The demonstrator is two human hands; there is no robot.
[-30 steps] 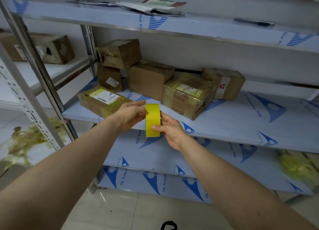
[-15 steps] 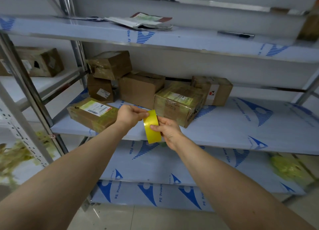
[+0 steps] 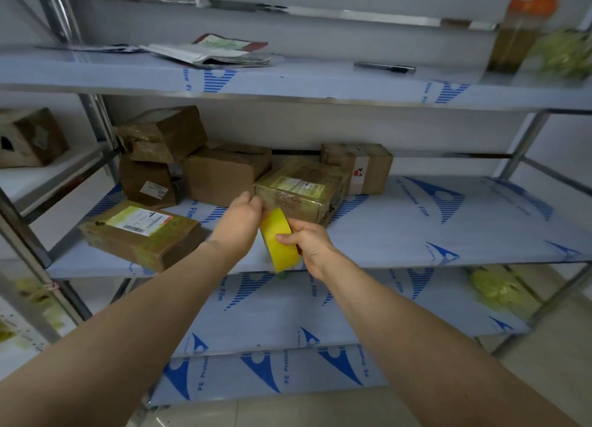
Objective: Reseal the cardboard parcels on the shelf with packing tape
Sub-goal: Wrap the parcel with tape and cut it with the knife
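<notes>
A yellow roll of packing tape [image 3: 279,242] is held edge-on in front of the middle shelf [image 3: 432,231]. My right hand [image 3: 309,242] grips the roll from the right, thumb across its face. My left hand [image 3: 242,223] pinches the roll's top edge with its fingertips. Several cardboard parcels sit on that shelf: a flat labelled one [image 3: 141,232] at the front left, a tape-wrapped one [image 3: 301,189] just behind my hands, a plain box [image 3: 226,173], two stacked boxes [image 3: 157,157] at the back left and a small box [image 3: 362,167] at the back.
A pen-like tool [image 3: 386,68] and papers [image 3: 208,52] lie on the upper shelf, with a bottle [image 3: 520,29] at its right end. Another box [image 3: 30,138] sits on the neighbouring rack to the left. Yellowish crumpled tape [image 3: 499,290] lies on the lower shelf at the right.
The view has tilted upward, bringing the upper shelf and bottle into sight. My hands have moved slightly forward toward the tape-wrapped parcel, and the roll has tilted, its top leaning left.
</notes>
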